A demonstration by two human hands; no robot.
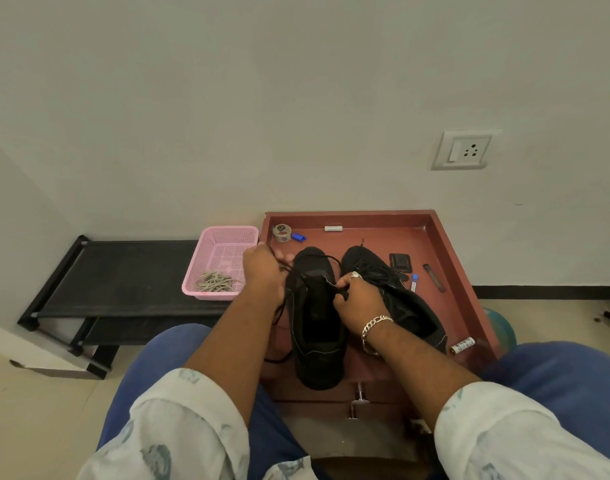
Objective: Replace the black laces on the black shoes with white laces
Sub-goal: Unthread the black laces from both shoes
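Note:
Two black shoes stand side by side on a red-brown tray-topped table (449, 244). The left shoe (319, 341) points away from me, and its black lace (327, 259) is loosened and loops over the toe. My left hand (263, 275) grips a strand of that lace at the shoe's left side. My right hand (357, 297) pinches the lace at the eyelets on the tongue. The right shoe (400, 299) lies behind my right hand with its lace still threaded. The white laces (215, 282) lie bundled in a pink basket (227, 233).
The pink basket sits on a black low rack (123, 271) left of the table. On the tray lie a tape roll (282, 233), a blue cap (298, 237), a black wallet-like item (399, 262), a pen (434, 277) and a small white tube (462, 344). My knees frame the table.

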